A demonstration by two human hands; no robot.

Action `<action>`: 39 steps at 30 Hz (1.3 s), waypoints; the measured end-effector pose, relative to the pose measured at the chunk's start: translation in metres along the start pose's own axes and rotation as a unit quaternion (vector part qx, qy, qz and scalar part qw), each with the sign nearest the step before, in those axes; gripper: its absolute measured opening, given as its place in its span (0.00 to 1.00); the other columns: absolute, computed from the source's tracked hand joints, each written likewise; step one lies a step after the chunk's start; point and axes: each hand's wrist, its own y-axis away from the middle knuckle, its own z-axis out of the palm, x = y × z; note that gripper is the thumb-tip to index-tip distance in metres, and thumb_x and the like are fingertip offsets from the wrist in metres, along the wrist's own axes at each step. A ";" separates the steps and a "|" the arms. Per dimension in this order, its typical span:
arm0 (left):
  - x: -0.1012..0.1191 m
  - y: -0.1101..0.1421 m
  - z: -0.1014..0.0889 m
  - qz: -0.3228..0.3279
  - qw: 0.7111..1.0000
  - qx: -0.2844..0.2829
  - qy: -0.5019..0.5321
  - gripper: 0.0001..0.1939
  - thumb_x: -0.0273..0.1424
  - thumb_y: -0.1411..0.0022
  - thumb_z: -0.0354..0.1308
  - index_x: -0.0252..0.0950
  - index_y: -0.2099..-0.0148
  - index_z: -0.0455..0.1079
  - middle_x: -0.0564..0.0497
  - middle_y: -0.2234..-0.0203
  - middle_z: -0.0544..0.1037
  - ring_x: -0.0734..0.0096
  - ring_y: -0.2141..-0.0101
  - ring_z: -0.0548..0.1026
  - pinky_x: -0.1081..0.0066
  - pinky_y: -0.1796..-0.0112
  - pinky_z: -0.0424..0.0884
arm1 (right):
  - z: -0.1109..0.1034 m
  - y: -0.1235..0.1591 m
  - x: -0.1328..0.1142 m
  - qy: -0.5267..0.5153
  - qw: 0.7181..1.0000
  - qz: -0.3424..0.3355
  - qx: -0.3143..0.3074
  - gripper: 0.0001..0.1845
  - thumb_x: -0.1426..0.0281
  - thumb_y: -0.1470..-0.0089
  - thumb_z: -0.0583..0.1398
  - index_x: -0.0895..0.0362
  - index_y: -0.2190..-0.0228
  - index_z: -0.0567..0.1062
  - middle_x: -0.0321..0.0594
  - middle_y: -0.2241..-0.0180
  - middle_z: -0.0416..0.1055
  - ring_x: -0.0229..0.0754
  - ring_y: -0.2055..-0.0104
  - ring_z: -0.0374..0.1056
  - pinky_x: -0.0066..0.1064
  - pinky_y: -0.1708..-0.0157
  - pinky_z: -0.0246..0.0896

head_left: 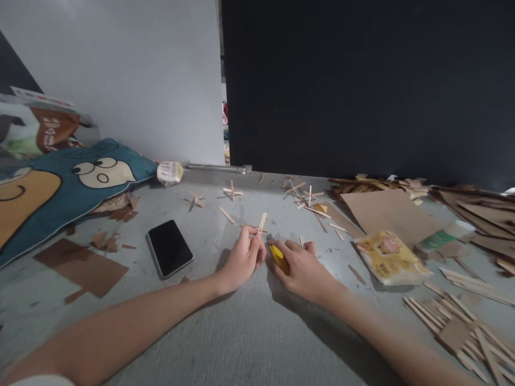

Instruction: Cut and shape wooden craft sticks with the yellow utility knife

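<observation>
My left hand (pixel 240 264) is closed in a pinch on a pale wooden craft stick (pixel 263 221), which points up and away. Another thin stick lies crosswise at the fingertips, and I cannot tell whether the two are joined. My right hand (pixel 304 272) is wrapped around a yellow utility knife (pixel 279 258), its dark tip close to the left fingers; the blade is too small to make out. Just beyond the hands, a short stick piece (pixel 226 215) lies flat. Farther back stand small crossed-stick shapes (pixel 232 191).
On the left are a black phone (pixel 170 248), brown cardboard (pixel 82 267) and a blue cartoon cushion (pixel 76 182). To the right lie a yellow tissue pack (pixel 390 257), a white-and-green bottle (pixel 444 236), cardboard sheets (pixel 390 209) and many loose sticks (pixel 462 327). Panels rise behind.
</observation>
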 end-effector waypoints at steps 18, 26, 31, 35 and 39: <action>-0.001 -0.001 0.000 -0.031 0.999 0.028 0.008 0.17 0.49 0.25 0.46 0.40 0.52 0.58 0.61 0.80 0.67 0.75 0.81 0.63 0.74 0.77 0.61 | 0.022 0.001 0.026 -0.126 0.965 0.007 0.229 0.16 0.73 0.41 0.55 0.51 0.52 0.72 0.44 0.61 0.77 0.52 0.57 0.73 0.44 0.57 0.70; -0.001 -0.001 -0.002 -0.021 1.000 0.010 0.002 0.18 0.50 0.25 0.46 0.40 0.52 0.58 0.60 0.78 0.68 0.75 0.80 0.65 0.73 0.75 0.62 | 0.009 0.012 0.017 -0.190 0.939 0.044 0.285 0.11 0.63 0.35 0.58 0.52 0.53 0.71 0.40 0.65 0.77 0.42 0.71 0.74 0.32 0.70 0.69; -0.002 0.000 0.002 -0.008 1.000 -0.025 -0.013 0.17 0.49 0.25 0.47 0.40 0.51 0.55 0.56 0.72 0.73 0.75 0.78 0.68 0.72 0.74 0.65 | 0.001 0.018 -0.002 -0.189 0.935 -0.037 0.297 0.05 0.69 0.35 0.58 0.51 0.57 0.70 0.36 0.67 0.77 0.40 0.70 0.75 0.29 0.68 0.70; 0.006 0.011 0.007 -0.033 0.999 -0.043 -0.001 0.15 0.46 0.25 0.47 0.41 0.48 0.53 0.57 0.72 0.74 0.73 0.77 0.72 0.71 0.72 0.69 | 0.002 0.020 -0.014 -0.221 0.918 -0.133 0.300 0.10 0.74 0.38 0.59 0.52 0.55 0.71 0.38 0.64 0.77 0.41 0.66 0.77 0.31 0.65 0.74; 0.016 0.021 0.010 -0.063 0.996 -0.060 -0.024 0.11 0.41 0.24 0.47 0.42 0.48 0.52 0.59 0.76 0.72 0.71 0.76 0.74 0.71 0.71 0.70 | 0.006 0.022 -0.017 -0.208 0.913 -0.188 0.297 0.16 0.81 0.40 0.58 0.53 0.53 0.70 0.40 0.64 0.76 0.40 0.66 0.76 0.31 0.66 0.74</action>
